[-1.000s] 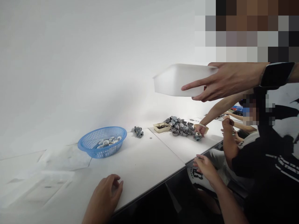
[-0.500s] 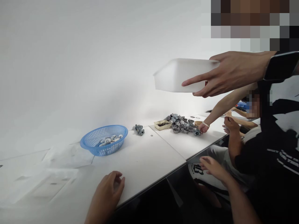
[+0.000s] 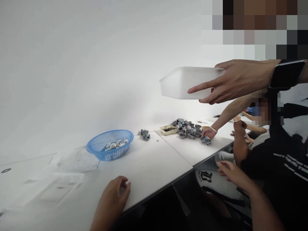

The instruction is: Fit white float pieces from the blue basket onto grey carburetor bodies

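My left hand (image 3: pixel 115 195) rests at the front edge of the white table, fingers loosely curled and thumb apart, nothing visible in it. My right hand (image 3: pixel 229 171) hovers past the table edge, in front of a person's clothing, with fingers apart and no object seen. Nearest to my left hand is a blue plastic basket (image 3: pixel 93 148) with several whitish-grey rounded parts (image 3: pixel 116 145) inside. Behind it, to the right, lies a grey metal casting (image 3: pixel 144 134). A small black ring (image 3: pixel 158 141) is on the table nearby.
A co-worker's hand (image 3: pixel 231 80) holds a white plastic tray (image 3: pixel 190 83) in the air. The other hand (image 3: pixel 209 132) grips a grey metal casting (image 3: pixel 206 140) beside a heap of castings (image 3: pixel 187 128). A cream tray (image 3: pixel 166 132) holds dark rings. Clear plastic bags (image 3: pixel 74 160) lie left.
The co-worker's lower hand has moved a casting toward the table's front edge, apart from the heap. My right hand has shifted right, and the white tray sits slightly lower in view.
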`<state>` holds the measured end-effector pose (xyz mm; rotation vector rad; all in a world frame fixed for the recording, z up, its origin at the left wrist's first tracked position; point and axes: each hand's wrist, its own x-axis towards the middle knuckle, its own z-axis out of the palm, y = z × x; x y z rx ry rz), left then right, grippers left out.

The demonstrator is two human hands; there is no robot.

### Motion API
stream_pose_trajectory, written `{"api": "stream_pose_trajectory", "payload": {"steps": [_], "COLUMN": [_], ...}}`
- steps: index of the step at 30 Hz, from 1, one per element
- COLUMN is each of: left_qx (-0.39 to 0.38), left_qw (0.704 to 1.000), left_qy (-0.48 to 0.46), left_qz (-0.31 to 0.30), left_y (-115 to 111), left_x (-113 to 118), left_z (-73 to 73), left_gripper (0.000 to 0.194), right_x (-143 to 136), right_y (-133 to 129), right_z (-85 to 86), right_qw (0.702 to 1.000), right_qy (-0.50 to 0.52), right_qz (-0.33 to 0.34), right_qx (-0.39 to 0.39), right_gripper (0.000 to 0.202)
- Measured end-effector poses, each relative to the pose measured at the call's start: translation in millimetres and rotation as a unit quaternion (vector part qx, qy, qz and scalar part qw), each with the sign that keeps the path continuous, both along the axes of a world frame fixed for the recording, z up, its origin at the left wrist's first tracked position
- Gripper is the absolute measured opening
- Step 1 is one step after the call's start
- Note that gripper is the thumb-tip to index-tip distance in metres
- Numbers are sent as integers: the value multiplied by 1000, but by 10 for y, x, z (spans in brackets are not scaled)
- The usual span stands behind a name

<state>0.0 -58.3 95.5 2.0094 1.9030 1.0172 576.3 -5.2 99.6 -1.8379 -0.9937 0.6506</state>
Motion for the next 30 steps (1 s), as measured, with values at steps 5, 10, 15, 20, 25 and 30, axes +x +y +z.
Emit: {"api": "stream_pose_trajectory", "payload": {"steps": [5,10,15,20,25,30], "left_qx": [2,7,5,2,-3,-4], "left_qw": [1000,1000,1000,1000,1000,1000], "left_qy": [-4,-3,-1,-3,-4,-4], "left_qz": [1,1,-5,-7,-11,-12], "left_y": [10,22,14,9,36,44], "left_x": [-13,-15,-15,-31,-38,-32], "left_z": [-46,-42,-19,-10,-13,-16], "left_gripper": [40,40,40,40,40,39], "right_x": [-27,-3,34,38,23,-201], "right_y": [-77,-107,-116,-153,-230,-329], "right_z": [63,76,87,166,291,464], "right_qw": [992,988,986,986,984,976], "right_qy": [-7,-22,-32,-32,-43,-69], "right_qz": [74,90,93,93,91,176], "right_qx": [-99,-126,-135,-138,-144,-112], "right_gripper": [35,43,47,47,48,58]}}
